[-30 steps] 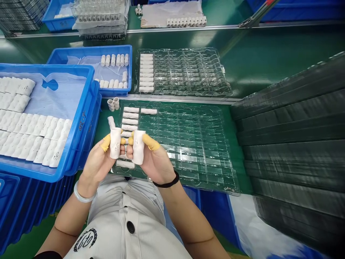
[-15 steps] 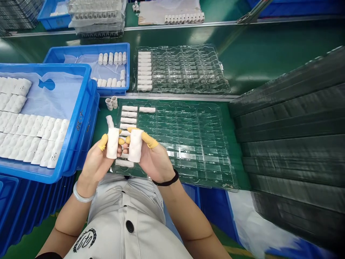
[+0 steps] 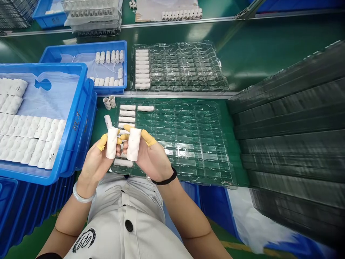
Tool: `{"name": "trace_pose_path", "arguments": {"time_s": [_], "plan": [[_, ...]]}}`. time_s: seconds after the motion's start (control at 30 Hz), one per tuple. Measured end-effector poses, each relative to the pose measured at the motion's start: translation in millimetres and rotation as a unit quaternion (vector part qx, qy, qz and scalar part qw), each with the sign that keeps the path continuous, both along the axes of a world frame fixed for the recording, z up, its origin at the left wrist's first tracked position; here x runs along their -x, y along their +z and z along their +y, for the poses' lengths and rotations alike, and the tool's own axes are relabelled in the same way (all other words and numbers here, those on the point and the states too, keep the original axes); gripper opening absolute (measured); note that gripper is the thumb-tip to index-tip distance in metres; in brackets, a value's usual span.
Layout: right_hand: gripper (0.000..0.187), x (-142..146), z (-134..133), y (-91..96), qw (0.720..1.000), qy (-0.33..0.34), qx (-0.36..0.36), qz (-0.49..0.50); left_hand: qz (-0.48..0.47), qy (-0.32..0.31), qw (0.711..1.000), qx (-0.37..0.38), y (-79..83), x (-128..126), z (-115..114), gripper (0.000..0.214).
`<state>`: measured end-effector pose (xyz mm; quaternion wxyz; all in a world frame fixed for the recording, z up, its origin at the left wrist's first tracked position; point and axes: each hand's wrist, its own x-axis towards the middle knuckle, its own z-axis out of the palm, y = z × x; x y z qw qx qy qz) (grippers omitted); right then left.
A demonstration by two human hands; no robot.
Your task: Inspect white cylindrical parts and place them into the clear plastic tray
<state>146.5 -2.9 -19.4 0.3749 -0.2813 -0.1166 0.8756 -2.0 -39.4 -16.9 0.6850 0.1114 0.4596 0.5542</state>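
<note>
My left hand point(image 3: 97, 156) is closed around a white, wavy-sided cylinder point(image 3: 111, 143), held nearly upright between thumb and fingers. A second white cylinder point(image 3: 133, 144) of the same look is gripped in my right hand point(image 3: 151, 158), side by side with the first and slightly apart. Yellow finger covers wrap several fingertips on both hands. Beneath the hands lies a clear plastic tray point(image 3: 183, 140), its left column filled with white cylinders and one more at the top of the second column. Another white piece point(image 3: 108, 121) lies just behind my left hand.
Two hollow white tubes point(image 3: 109, 102) stand left of the tray. A blue crate point(image 3: 81, 108) with rows of white cylinders is at the left, another blue crate point(image 3: 125, 68) behind. A second clear tray point(image 3: 185, 68) sits further back. A tall dark stack point(image 3: 291, 118) rises at the right.
The view has shifted a little, so the surroundings sit slightly further left and up. Both hands keep their cylinders, with the right-hand one tilted slightly more.
</note>
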Motion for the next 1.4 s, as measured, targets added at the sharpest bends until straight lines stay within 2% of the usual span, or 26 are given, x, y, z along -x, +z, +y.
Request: {"name": "trace_pose_path", "arguments": {"time_s": [0.17, 0.33, 0.5, 0.7, 0.87, 1.1, 1.23, 1.4], "plan": [[0.034, 0, 1, -0.1, 1.000, 0.003, -0.008, 0.004, -0.004, -0.012, 1.000, -0.008, 0.6, 0, 0, 0.035], [0.020, -1, -1, -7.5, 1.000, -0.024, -0.014, -0.010, -0.003, -0.023, 0.999, -0.030, -1.9, 1, -1, 0.030], [0.028, 0, -3, -5.9, 0.997, -0.011, -0.069, -0.019, 0.005, -0.008, 1.000, -0.026, -0.3, -1, 0, 0.027], [0.034, 0, 0, -3.9, 0.999, -0.013, -0.021, -0.032, 0.001, -0.001, 1.000, -0.019, 2.6, -3, 1, 0.034], [0.036, 0, 0, -5.3, 1.000, -0.007, -0.002, -0.024, 0.004, -0.019, 1.000, -0.006, -0.3, -1, 1, 0.040], [0.024, -1, -1, -6.7, 1.000, -0.025, -0.006, -0.014, -0.002, 0.004, 1.000, 0.022, 0.4, -2, 4, 0.040], [0.033, 0, -3, -10.3, 0.999, -0.035, -0.036, -0.006, 0.016, 0.035, 0.999, 0.021, -2.5, -2, 5, 0.033], [0.033, 2, -3, -12.0, 0.998, -0.038, -0.048, -0.020, 0.005, 0.018, 1.000, 0.019, -8.0, -2, 5, 0.034]]}}
